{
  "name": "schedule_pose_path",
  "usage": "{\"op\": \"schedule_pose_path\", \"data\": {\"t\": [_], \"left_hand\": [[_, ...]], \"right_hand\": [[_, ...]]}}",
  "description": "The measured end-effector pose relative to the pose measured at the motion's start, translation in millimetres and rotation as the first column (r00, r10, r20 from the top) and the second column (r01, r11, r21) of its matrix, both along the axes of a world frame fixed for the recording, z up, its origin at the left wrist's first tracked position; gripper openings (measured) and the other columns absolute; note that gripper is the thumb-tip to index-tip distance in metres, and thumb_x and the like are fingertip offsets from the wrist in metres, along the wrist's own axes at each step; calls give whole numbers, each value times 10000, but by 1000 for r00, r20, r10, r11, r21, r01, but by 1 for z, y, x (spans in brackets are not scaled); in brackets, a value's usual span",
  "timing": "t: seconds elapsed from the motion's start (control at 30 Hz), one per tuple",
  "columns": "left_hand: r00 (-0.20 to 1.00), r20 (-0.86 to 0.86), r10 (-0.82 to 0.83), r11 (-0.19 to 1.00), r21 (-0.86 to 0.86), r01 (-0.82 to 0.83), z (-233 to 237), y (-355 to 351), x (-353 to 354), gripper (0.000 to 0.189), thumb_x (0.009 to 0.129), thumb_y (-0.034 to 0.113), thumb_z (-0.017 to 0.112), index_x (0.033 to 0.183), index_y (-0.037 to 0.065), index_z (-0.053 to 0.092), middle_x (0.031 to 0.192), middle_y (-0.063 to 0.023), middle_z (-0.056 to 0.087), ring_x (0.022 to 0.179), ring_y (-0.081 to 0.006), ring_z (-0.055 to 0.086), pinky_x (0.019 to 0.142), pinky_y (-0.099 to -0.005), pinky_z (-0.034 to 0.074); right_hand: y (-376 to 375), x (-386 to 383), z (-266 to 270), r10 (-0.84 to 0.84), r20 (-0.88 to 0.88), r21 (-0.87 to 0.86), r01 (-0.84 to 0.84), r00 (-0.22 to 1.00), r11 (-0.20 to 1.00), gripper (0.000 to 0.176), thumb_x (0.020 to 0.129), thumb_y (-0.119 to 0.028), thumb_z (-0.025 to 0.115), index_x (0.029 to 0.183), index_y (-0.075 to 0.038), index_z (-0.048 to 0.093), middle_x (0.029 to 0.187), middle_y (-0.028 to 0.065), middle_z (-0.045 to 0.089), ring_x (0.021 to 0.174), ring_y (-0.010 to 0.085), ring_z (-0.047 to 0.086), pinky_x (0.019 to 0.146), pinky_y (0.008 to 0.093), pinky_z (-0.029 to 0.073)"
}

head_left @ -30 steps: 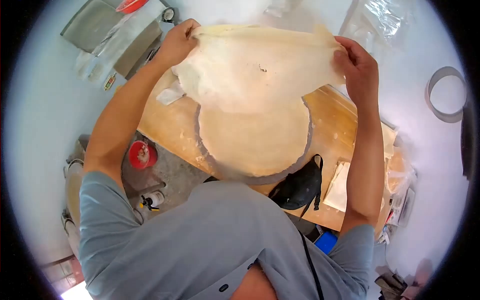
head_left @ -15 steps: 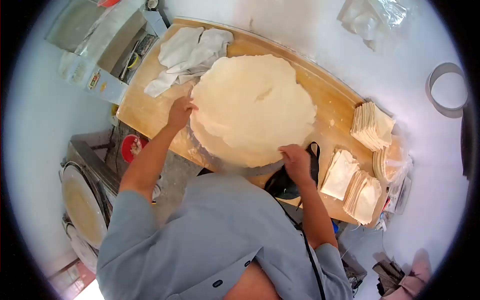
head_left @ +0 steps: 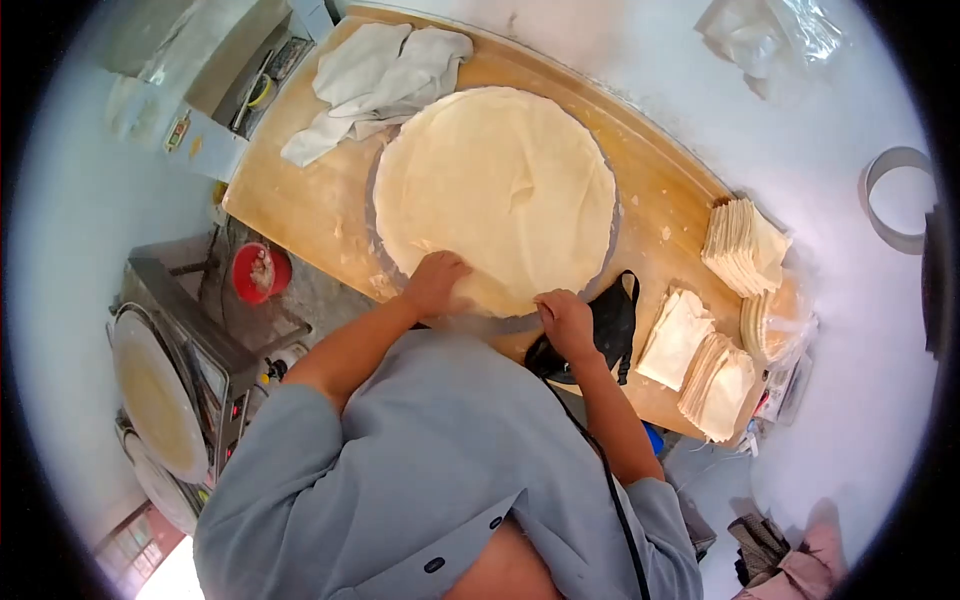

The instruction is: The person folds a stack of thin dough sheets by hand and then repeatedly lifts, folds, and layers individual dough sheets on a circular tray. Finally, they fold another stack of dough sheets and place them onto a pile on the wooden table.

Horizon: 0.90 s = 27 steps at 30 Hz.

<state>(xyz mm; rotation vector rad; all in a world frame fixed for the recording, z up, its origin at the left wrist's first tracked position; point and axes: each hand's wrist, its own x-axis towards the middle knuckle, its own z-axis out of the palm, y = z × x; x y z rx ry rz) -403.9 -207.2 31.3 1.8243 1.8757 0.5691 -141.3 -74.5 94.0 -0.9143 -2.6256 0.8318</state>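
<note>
Two bare hands at the near edge of the round pale sheet [head_left: 470, 190], lying on a grey disc [head_left: 505, 325] mid-scene! Right hand [head_left: 568, 325] pinches the rim; left hand [head_left: 434, 283] sits at the edge, can't tell its grip. Black bag [head_left: 612, 325] near right, crumpled cloth [head_left: 385, 75] far left, pale stacks [head_left: 742, 245] to the right.

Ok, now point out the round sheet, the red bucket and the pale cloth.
Round sheet [head_left: 480, 190], head view: middle of its upper face.
Red bucket [head_left: 254, 295], head view: its red wall.
Pale cloth [head_left: 385, 85], head view: its rumpled middle.
</note>
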Motion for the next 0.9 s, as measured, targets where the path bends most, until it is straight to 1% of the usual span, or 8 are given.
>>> {"op": "schedule_pose_path", "data": {"t": [0.1, 0.2, 0.4, 0.57, 0.67, 0.73, 0.8, 0.9], "left_hand": [[999, 1, 52, 991, 123, -51, -20, 2, 0, 505, 730, 352, 771, 1118, 59, 634, 1086, -120, 602, 1080, -306, 552, 992, -434, 411], [995, -56, 79, 996, -36, -81, -18, 8, 0, 492, 764, 365, 761, 1149, 89, 630, 1107, -121, 604, 1084, -315, 555, 968, -441, 418], [988, -81, 130, 991, -17, -132, -5, 20, 6, 295, 797, 313, 715, 976, 91, 639, 972, -116, 622, 967, -301, 581, 856, -428, 453], [976, -214, 39, 995, -79, -57, -27, 29, 2, 171, 774, 227, 693, 851, 83, 643, 853, -100, 618, 881, -294, 600, 789, -427, 464], [976, -216, 6, 999, -39, -15, -10, 30, -3, 87, 761, 151, 660, 789, 76, 628, 804, -91, 618, 845, -290, 603, 751, -427, 466], [979, -203, -2, 999, -36, -5, -1, 25, -8, 53, 761, 124, 638, 771, 74, 625, 803, -92, 622, 830, -295, 604, 736, -433, 469], [996, -88, 8, 997, 73, -2, 3, 16, -15, 43, 756, 105, 623, 780, 69, 621, 802, -108, 625, 798, -311, 604, 712, -436, 475], [999, -14, 40, 999, -29, -40, 19, 6, -20, 63, 764, 92, 623, 819, 71, 602, 814, -125, 600, 810, -331, 590, 728, -447, 462]], "right_hand": [[8, -5, 4, 16, 14, -8, -16, 1000, 1000, 118, 819, -87, 662, 930, -70, 697, 903, 109, 690, 874, 322, 643, 740, 422, 524], [12, -9, 4, 6, -3, -5, -6, 1000, 1000, 107, 832, -95, 659, 926, -57, 692, 903, 124, 687, 872, 331, 641, 750, 431, 520], [19, -17, 5, -103, -63, -74, 98, 993, 992, 119, 833, -102, 668, 935, -44, 683, 915, 138, 683, 888, 336, 640, 776, 429, 515], [30, -3, -7, -13, 40, -55, 16, 999, 998, 230, 818, -134, 701, 1027, -46, 664, 1003, 134, 680, 950, 325, 639, 839, 414, 509], [42, 17, -28, 13, -73, -27, -15, 997, 1000, 322, 808, -167, 721, 1100, -51, 648, 1048, 140, 674, 991, 318, 637, 883, 406, 501], [62, 23, -37, -288, 3, -59, 288, 958, 956, 333, 818, -177, 708, 1122, -53, 652, 1065, 152, 674, 1017, 321, 638, 903, 402, 497], [100, 19, -45, -467, 91, -221, 475, 880, 852, 330, 842, -188, 673, 1142, -54, 650, 1106, 164, 668, 1044, 324, 637, 911, 400, 493], [159, 10, -67, -513, 186, -167, 542, 838, 824, 354, 852, -215, 656, 1168, -56, 645, 1121, 167, 668, 1052, 327, 637, 909, 403, 498]]}}
